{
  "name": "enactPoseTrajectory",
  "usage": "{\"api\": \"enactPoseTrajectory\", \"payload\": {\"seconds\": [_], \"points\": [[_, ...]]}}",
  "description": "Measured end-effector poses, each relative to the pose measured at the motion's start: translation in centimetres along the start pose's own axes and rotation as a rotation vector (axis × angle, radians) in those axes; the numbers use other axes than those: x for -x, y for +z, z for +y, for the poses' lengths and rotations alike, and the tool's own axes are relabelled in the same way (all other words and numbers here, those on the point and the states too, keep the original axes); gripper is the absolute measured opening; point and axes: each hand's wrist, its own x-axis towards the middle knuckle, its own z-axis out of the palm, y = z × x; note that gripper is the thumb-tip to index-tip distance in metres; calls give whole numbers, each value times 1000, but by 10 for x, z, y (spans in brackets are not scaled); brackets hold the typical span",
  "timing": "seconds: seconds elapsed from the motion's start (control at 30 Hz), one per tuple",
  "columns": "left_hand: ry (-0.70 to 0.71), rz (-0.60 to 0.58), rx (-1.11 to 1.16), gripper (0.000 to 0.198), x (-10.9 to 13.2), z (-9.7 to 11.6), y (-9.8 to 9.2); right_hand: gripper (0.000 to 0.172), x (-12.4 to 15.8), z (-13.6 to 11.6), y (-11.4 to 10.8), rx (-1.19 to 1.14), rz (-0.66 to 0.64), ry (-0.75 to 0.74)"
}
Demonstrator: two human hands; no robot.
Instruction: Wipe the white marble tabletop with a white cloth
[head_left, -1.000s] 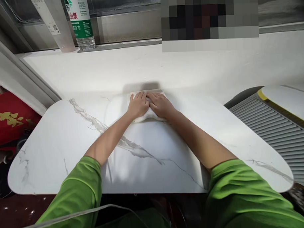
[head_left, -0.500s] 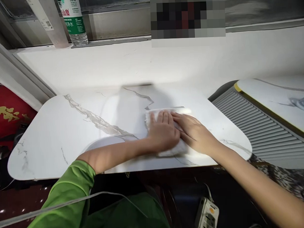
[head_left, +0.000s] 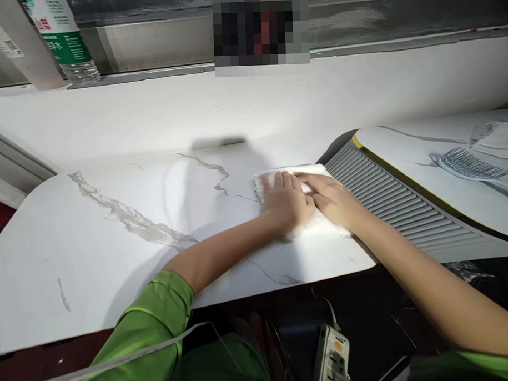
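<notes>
A white cloth (head_left: 328,221) lies on the right part of a white, marble-patterned tabletop (head_left: 127,267). My left hand (head_left: 285,203) presses down on the cloth, its fingers stretched forward and lying flat. Beside it, my right hand (head_left: 335,199) also rests flat on the cloth, with its fingers pointing left and touching or almost touching the left hand. Both palms face down and are hidden. The cloth's right side reaches the tabletop's edge.
To the right stands a second marble-patterned surface with a ribbed grey side (head_left: 387,191); a hairbrush (head_left: 470,163) lies on it. A labelled water bottle (head_left: 72,47) stands on the window ledge. Below the table's front edge is a power strip (head_left: 332,354). A pale cable (head_left: 130,359) crosses my left sleeve.
Both hands and the cloth have slid to the right across the tabletop, up to its right edge. The view has turned right, bringing the hairbrush more fully into sight.
</notes>
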Motion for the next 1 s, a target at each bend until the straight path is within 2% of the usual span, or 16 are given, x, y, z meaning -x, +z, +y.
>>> {"api": "enactPoseTrajectory", "payload": {"seconds": [0.17, 0.3, 0.4, 0.5, 0.6, 0.73, 0.87, 1.0], "points": [[-75, -72, 12, 59, -59, -37, -4, 54, -72, 27, 20, -5, 13, -40], [-118, -88, 15, 60, -97, -72, -11, 53, -127, 33, 37, 13, 22, -37], [-133, -53, 7, 58, -114, -93, -14, 52, -157, 30, 47, 27, 15, -18], [-138, -30, 13, 56, -118, -103, -15, 51, -167, 26, 52, 45, 30, -25], [-125, -38, 1, 57, -110, -104, -17, 50, -159, 21, 53, 64, 49, -42], [-105, -81, -10, 59, -81, -99, -21, 52, -130, 5, 52, 94, 42, -71], [-56, -127, -13, 60, -31, -90, -29, 55, -85, -27, 51, 142, 30, -83], [-34, -145, -1, 60, 36, -77, -41, 53, -27, -76, 44, 164, 58, -107]]}}
